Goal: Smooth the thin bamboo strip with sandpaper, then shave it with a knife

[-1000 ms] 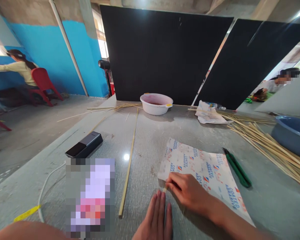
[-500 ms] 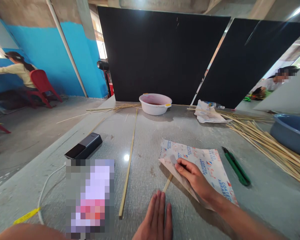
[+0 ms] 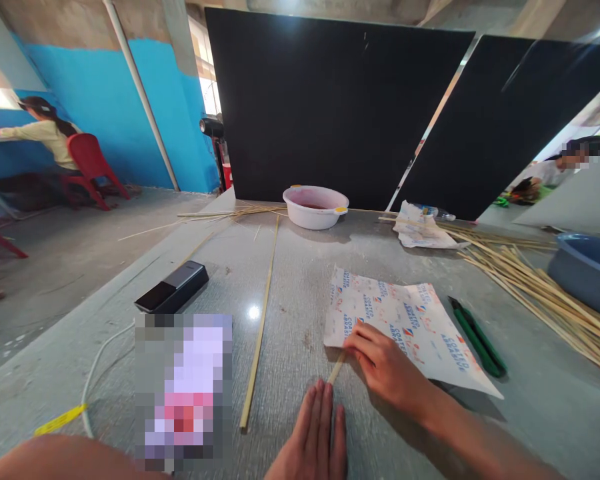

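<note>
My left hand [image 3: 311, 437] lies palm down on the table at the bottom centre, fingers straight and together, pressing on a thin bamboo strip [image 3: 337, 368]. My right hand [image 3: 380, 363] pinches the near left edge of a sheet of sandpaper [image 3: 433, 343], its printed white backing facing up. The sheet lies over the far part of the strip, whose far end is hidden beneath it. A second bamboo strip [image 3: 263, 320] rests on the table, left of my hands. To the right of the sandpaper lies a green utility knife [image 3: 477, 339].
A white basin [image 3: 315, 208] stands at the back. On the right are many bamboo strips [image 3: 545, 293], a blue-grey basin [image 3: 587, 273] and crumpled sandpaper [image 3: 420, 227]. At left sit a black device [image 3: 173, 287] and a blurred-out phone-like item [image 3: 195, 380]. Two people sit farther off.
My right hand has moved slightly toward me, and the sandpaper, tilted up at its near edge before, now lies flatter. My left hand has stayed on the strip.
</note>
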A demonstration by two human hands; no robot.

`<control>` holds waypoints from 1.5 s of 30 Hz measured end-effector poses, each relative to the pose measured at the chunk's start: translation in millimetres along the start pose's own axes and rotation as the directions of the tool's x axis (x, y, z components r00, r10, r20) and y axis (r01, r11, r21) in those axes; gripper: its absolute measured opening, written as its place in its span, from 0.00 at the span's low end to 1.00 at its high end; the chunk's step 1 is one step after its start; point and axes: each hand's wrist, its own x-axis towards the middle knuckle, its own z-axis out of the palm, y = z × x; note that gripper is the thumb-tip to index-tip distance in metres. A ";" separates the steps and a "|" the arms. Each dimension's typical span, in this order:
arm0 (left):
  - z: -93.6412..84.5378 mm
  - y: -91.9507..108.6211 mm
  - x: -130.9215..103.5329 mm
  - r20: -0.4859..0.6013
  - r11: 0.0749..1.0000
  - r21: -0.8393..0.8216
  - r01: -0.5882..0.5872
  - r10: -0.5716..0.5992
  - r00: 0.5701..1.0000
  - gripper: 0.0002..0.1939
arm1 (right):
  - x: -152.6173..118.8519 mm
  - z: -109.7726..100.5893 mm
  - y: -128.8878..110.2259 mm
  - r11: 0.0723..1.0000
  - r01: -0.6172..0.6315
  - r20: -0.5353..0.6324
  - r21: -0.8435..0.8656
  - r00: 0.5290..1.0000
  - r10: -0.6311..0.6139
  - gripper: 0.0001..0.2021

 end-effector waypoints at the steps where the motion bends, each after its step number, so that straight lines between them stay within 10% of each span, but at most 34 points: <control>1: 0.2 0.3 0.1 -0.006 1.000 -0.002 0.003 -0.003 1.000 0.17 | -0.5 0.7 -1.0 0.999 0.033 0.013 -0.002 0.999 -0.033 0.15; 45: 2.7 1.4 -0.5 -0.014 1.000 0.009 0.010 -0.010 1.000 0.17 | -2.2 -3.2 -0.6 0.997 0.076 0.026 -0.034 0.997 -0.075 0.17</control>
